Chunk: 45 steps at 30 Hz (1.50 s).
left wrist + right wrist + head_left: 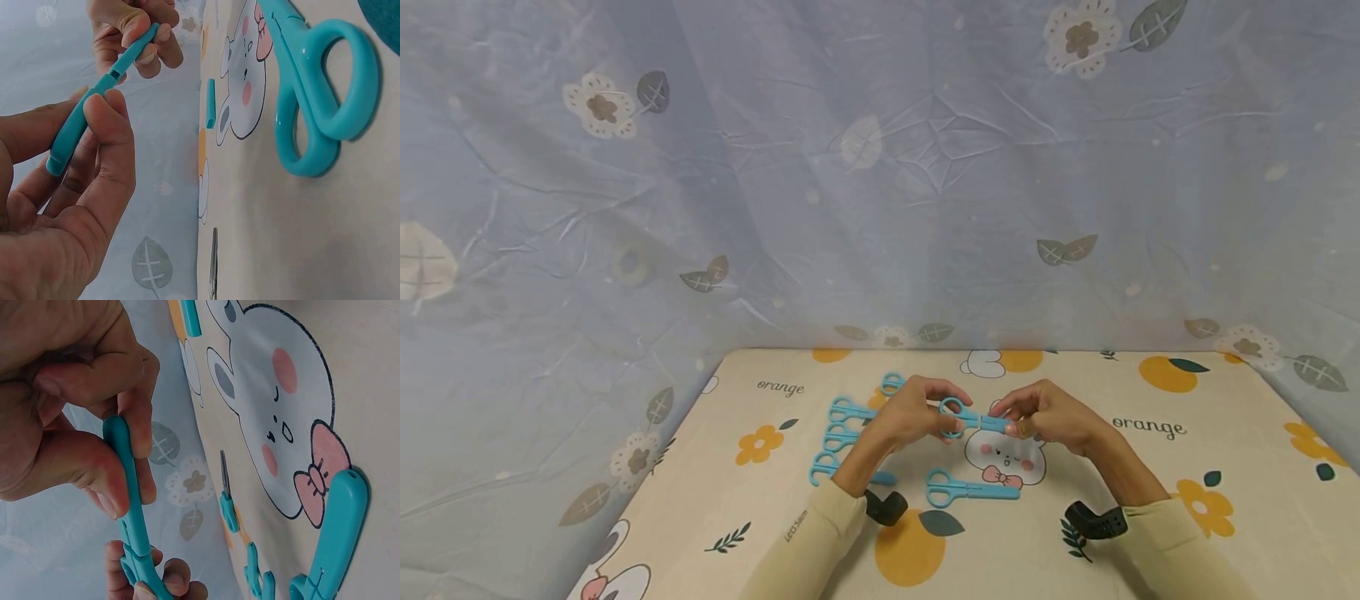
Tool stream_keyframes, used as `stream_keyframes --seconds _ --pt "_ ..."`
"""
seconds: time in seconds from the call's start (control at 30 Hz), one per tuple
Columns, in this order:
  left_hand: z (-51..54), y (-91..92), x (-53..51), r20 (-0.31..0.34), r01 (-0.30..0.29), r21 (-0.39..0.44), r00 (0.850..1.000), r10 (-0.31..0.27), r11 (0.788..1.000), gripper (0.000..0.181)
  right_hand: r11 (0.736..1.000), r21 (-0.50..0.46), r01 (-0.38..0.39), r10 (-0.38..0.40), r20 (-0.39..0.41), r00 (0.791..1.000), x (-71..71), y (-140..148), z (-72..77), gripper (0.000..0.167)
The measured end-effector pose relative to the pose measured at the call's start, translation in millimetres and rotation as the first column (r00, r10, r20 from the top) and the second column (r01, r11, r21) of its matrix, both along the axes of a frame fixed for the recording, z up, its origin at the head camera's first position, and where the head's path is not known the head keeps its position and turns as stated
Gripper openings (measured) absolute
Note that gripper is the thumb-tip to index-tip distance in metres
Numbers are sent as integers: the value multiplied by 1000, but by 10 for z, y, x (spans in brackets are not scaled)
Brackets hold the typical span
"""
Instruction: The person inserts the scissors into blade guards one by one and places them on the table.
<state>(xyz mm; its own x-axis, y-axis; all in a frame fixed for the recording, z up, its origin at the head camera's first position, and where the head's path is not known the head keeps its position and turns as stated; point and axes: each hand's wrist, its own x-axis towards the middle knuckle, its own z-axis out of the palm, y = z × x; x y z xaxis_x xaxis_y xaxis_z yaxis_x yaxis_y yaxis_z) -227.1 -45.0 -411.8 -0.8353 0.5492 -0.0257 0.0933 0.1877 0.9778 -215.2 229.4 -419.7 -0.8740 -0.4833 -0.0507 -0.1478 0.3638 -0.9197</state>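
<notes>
Turquoise scissors (973, 421) are held in the air between both hands, level across the head view. My left hand (913, 410) pinches their handle loops between thumb and fingers. With thumb and fingertips, my right hand (1054, 417) grips the turquoise blade cover (129, 469). A narrow gap shows between cover and handles, and the blades inside are hidden. Below the hands, a second pair of covered scissors (973, 488) lies on the table. A loose turquoise cover (210, 103) lies beyond the hands in the left wrist view.
Several more turquoise scissors (842, 409) lie at the left, partly hidden by the left forearm. One pair (227, 509) shows a bare metal blade. The patterned tablecloth (760, 517) meets a hanging floral sheet (887, 250) at the back. Black wrist cameras (1096, 522) sit below both wrists.
</notes>
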Motion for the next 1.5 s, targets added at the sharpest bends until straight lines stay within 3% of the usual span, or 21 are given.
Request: stream_keyframes --seconds 0.23,0.93,1.2,1.33,1.5 --pt "-13 -1 10 -7 -9 -4 1000 9 1000 29 1000 1 18 -18 7 1000 3 -38 -17 32" --pt "-83 -38 -15 125 -45 38 991 40 998 31 996 26 84 -82 -74 994 25 -142 -34 28" --pt "-82 18 34 70 -73 2 995 73 997 30 998 27 63 -62 -22 998 20 -127 -38 29" --pt "-81 45 55 36 -74 -19 997 75 997 31 999 34 39 -38 -32 999 25 -117 -34 31" --pt "-84 49 51 37 -70 -18 997 71 997 34 999 40 17 -16 -42 999 29 -85 -23 31"
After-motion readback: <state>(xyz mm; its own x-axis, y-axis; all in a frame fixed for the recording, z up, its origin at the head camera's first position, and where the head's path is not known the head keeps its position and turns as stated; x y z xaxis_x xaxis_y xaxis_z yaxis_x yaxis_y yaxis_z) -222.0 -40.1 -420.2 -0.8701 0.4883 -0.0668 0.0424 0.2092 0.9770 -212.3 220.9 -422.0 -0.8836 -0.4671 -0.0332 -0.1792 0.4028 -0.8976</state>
